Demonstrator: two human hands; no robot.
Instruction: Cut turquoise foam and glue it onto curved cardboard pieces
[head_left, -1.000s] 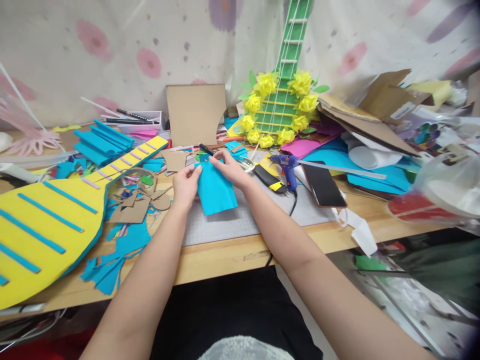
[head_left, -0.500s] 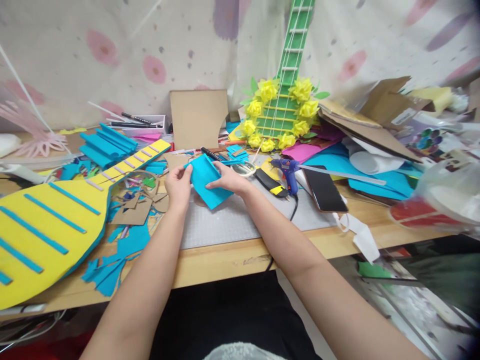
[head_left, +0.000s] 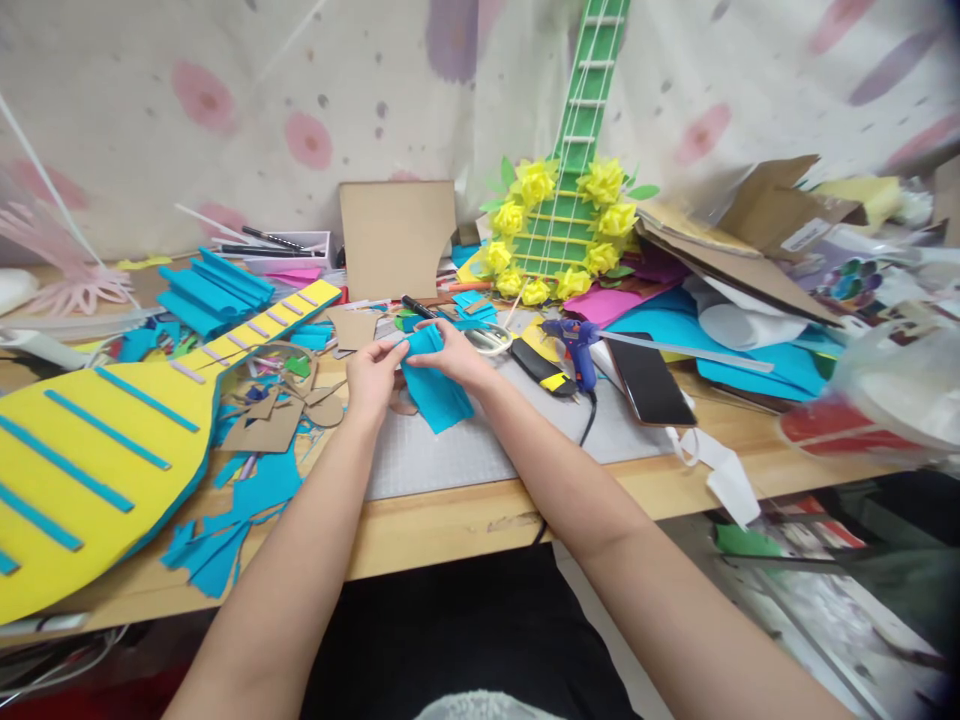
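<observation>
Between my two hands is a piece of blue paper, partly folded over and held above the grey cutting mat. My left hand pinches its upper left edge between thumb and fingers. On the upper right side, my right hand grips the sheet with the thumb in front and the fingers behind. Some of the fold is hidden by my fingers. To the left lie brown cardboard scraps and torn blue paper scraps. A black and yellow utility knife rests right of my right hand.
A yellow guitar-shaped craft with blue strips fills the left side. Behind stand a cardboard sheet and a green instrument model with yellow flowers. A blue glue gun, its cord, and a phone lie at right.
The blue paper has been folded narrower and tilted. My left hand has moved right, closer to my right hand, which has shifted only slightly.
</observation>
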